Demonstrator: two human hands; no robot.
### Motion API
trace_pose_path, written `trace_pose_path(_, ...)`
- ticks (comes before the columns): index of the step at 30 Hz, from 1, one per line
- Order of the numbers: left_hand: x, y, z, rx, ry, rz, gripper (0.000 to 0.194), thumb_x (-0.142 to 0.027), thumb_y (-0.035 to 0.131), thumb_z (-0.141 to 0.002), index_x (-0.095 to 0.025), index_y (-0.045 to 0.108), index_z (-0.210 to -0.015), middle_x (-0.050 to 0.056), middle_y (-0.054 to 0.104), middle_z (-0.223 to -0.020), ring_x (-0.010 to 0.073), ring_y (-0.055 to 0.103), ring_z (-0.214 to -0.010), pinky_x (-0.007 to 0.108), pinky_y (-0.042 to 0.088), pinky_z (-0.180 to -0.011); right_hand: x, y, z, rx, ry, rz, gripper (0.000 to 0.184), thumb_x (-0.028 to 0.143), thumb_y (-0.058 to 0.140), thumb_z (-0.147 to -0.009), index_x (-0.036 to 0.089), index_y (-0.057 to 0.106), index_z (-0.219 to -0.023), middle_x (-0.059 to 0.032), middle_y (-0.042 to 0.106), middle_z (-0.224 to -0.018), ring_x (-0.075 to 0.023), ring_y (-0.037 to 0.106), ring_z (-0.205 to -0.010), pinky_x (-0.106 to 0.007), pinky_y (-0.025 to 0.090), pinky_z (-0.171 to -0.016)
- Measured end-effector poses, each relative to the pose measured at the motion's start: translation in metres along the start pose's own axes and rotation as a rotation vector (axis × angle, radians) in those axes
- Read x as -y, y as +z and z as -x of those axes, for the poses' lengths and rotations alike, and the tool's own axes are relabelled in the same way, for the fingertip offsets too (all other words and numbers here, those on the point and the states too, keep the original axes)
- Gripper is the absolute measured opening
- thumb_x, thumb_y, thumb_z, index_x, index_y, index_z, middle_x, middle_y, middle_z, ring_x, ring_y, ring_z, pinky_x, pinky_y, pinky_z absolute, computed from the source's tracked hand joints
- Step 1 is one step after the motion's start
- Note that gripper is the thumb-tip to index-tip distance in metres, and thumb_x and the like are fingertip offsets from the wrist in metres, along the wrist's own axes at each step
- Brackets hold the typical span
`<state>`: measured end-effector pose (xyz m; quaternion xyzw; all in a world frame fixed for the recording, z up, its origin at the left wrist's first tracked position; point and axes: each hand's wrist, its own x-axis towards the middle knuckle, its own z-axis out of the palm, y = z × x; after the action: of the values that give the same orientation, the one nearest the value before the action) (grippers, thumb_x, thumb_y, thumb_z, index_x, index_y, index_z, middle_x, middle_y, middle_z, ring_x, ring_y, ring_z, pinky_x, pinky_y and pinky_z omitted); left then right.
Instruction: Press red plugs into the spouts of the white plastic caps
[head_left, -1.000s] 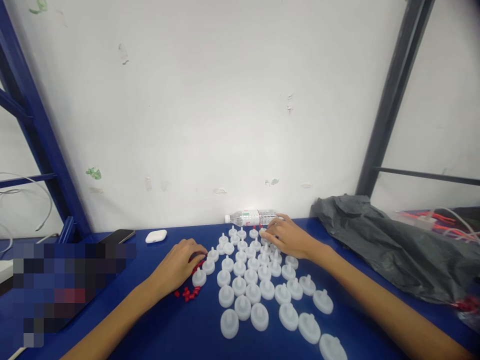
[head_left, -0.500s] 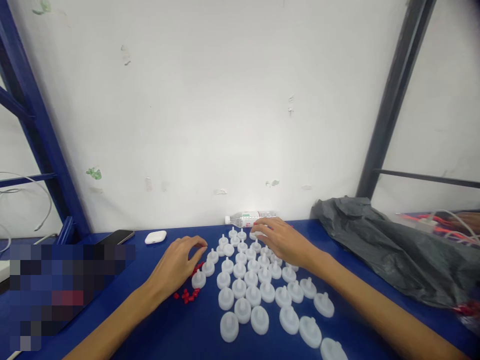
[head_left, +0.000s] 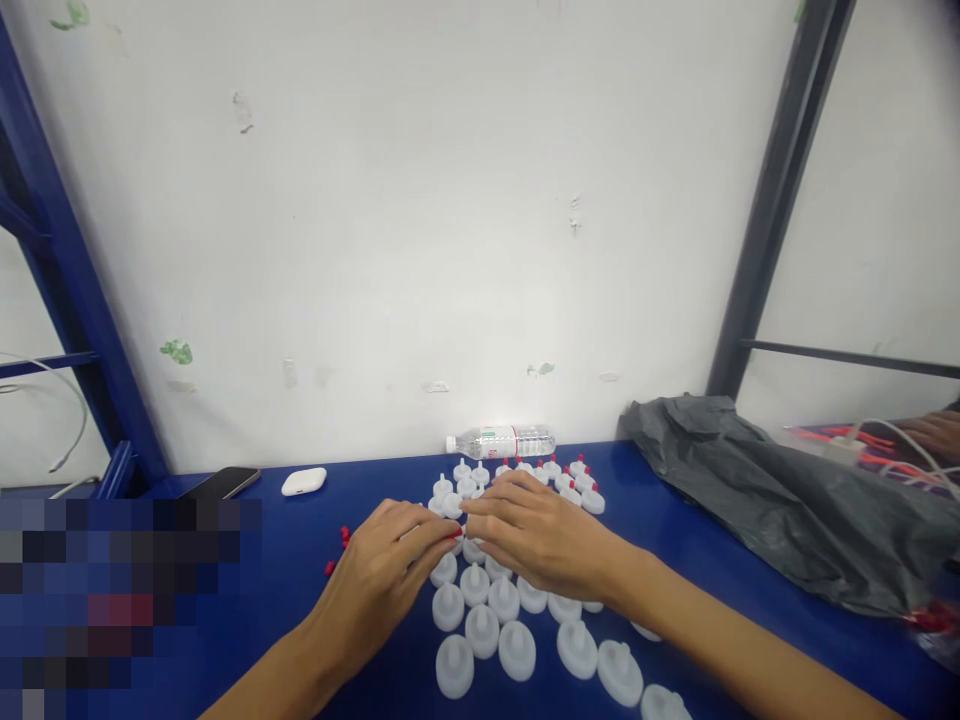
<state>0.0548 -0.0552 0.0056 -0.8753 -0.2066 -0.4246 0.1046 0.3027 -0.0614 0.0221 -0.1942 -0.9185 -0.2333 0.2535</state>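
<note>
My left hand (head_left: 386, 570) pinches a small red cap (head_left: 454, 533) between thumb and fingertips, above the white lids. Facing it, almost touching, is my right hand (head_left: 544, 530), its fingers slightly apart and bent over the lids, with nothing visible in them; its thumb is partly hidden. Round white lids with upright spouts (head_left: 454, 665) spread in rows beneath both hands. At the back right, several lids carry red caps on their spouts (head_left: 592, 498). A few loose red caps (head_left: 330, 568) lie left of my left hand, which covers others.
A clear plastic bottle (head_left: 517, 441) lies along the wall behind the lids. On the blue table (head_left: 292, 530) are a white earbud case (head_left: 304, 481) and a dark phone (head_left: 225, 483) at left. A grey plastic bag (head_left: 772, 500) covers the right side.
My left hand has moved right from beside the loose red caps, bringing one cap. My right hand has come back from the far lids towards it, uncovering the red-capped ones.
</note>
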Motion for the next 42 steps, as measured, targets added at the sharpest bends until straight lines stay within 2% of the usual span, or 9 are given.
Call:
trace_pose_path(11, 0.002, 0.000, 0.002, -0.010, -0.046, -0.027, 0.016, -0.015, 0.064, -0.098, -0.021, 0.066, -0.112, 0.002, 0.075, -0.096, 0.0160, 0.067, -0.084, 0.031, 0.048, -0.080, -0.001, 0.001, -0.001, -0.045, 0.018, 0.021, 0.017, 0.023, 0.054, -0.103, 0.018, 0.056, -0.119, -0.0059, 0.073, -0.117, -0.0193, 0.065, -0.101, -0.041, 0.046, -0.099)
trace_pose_path(13, 0.006, -0.003, 0.002, -0.015, -0.067, -0.052, 0.014, -0.016, 0.062, -0.098, -0.020, 0.066, -0.111, 0.003, 0.074, -0.098, 0.0168, 0.067, -0.085, 0.032, 0.048, -0.081, -0.008, 0.000, 0.001, -0.032, 0.097, 0.022, 0.023, 0.021, 0.054, -0.102, 0.018, 0.054, -0.125, -0.0074, 0.072, -0.116, -0.0223, 0.065, -0.103, -0.044, 0.048, -0.098)
trace_pose_path(18, 0.026, -0.006, 0.008, -0.044, -0.148, -0.103, 0.016, -0.021, 0.059, -0.101, -0.020, 0.068, -0.114, 0.004, 0.073, -0.102, 0.0187, 0.066, -0.090, 0.034, 0.049, -0.083, -0.041, 0.001, 0.019, 0.047, 0.451, 0.044, 0.048, 0.018, 0.058, -0.098, 0.020, 0.043, -0.144, -0.0124, 0.069, -0.124, -0.0287, 0.064, -0.112, -0.047, 0.050, -0.097)
trace_pose_path(21, 0.033, -0.004, 0.012, -0.005, -0.216, -0.092, 0.017, -0.024, 0.057, -0.102, -0.022, 0.070, -0.113, 0.003, 0.073, -0.102, 0.0197, 0.066, -0.091, 0.034, 0.050, -0.083, -0.060, 0.008, 0.033, 0.085, 0.511, 0.063, 0.034, 0.020, 0.061, -0.097, 0.022, 0.057, -0.130, -0.0111, 0.072, -0.118, -0.0295, 0.068, -0.106, -0.049, 0.048, -0.098)
trace_pose_path(25, 0.034, -0.001, 0.013, 0.052, -0.275, -0.065, 0.019, -0.027, 0.055, -0.103, -0.024, 0.071, -0.112, 0.003, 0.073, -0.103, 0.0201, 0.066, -0.091, 0.034, 0.050, -0.083, -0.073, 0.017, 0.043, 0.142, 0.531, 0.037, 0.008, 0.021, 0.062, -0.098, 0.022, 0.068, -0.103, -0.0047, 0.077, -0.093, -0.0249, 0.071, -0.091, -0.044, 0.047, -0.095)
trace_pose_path(28, 0.031, -0.001, 0.012, 0.085, -0.300, -0.050, 0.021, -0.029, 0.053, -0.103, -0.025, 0.071, -0.112, 0.003, 0.073, -0.103, 0.0202, 0.065, -0.090, 0.035, 0.050, -0.083, -0.076, 0.019, 0.044, 0.172, 0.548, 0.021, 0.010, 0.022, 0.061, -0.099, 0.023, 0.070, -0.094, -0.0021, 0.077, -0.087, -0.0219, 0.072, -0.086, -0.037, 0.046, -0.091)
trace_pose_path(33, 0.029, -0.002, 0.011, 0.132, -0.324, -0.027, 0.023, -0.032, 0.051, -0.103, -0.024, 0.072, -0.109, 0.003, 0.073, -0.103, 0.0202, 0.066, -0.090, 0.035, 0.050, -0.083, -0.080, 0.007, 0.042, 0.184, 0.607, 0.055, 0.022, 0.025, 0.053, -0.102, 0.020, 0.073, -0.093, -0.0055, 0.077, -0.084, -0.0233, 0.071, -0.081, -0.037, 0.042, -0.088)
trace_pose_path(38, 0.028, -0.002, 0.011, 0.149, -0.346, -0.022, 0.023, -0.032, 0.051, -0.103, -0.025, 0.071, -0.110, 0.002, 0.072, -0.104, 0.0204, 0.065, -0.091, 0.035, 0.050, -0.084, -0.088, -0.010, 0.041, 0.197, 0.666, 0.059, 0.036, 0.031, 0.047, -0.104, 0.017, 0.074, -0.083, -0.0058, 0.070, -0.060, -0.0243, 0.066, -0.064, -0.036, 0.041, -0.076)
trace_pose_path(42, 0.029, -0.001, 0.012, 0.165, -0.365, -0.015, 0.024, -0.033, 0.050, -0.103, -0.026, 0.072, -0.110, 0.002, 0.072, -0.105, 0.0211, 0.065, -0.093, 0.036, 0.051, -0.085, -0.085, -0.014, 0.040, 0.251, 0.604, -0.061, 0.028, 0.033, 0.056, -0.100, 0.020, 0.077, -0.087, -0.0052, 0.077, -0.079, -0.0241, 0.069, -0.077, -0.036, 0.043, -0.081)
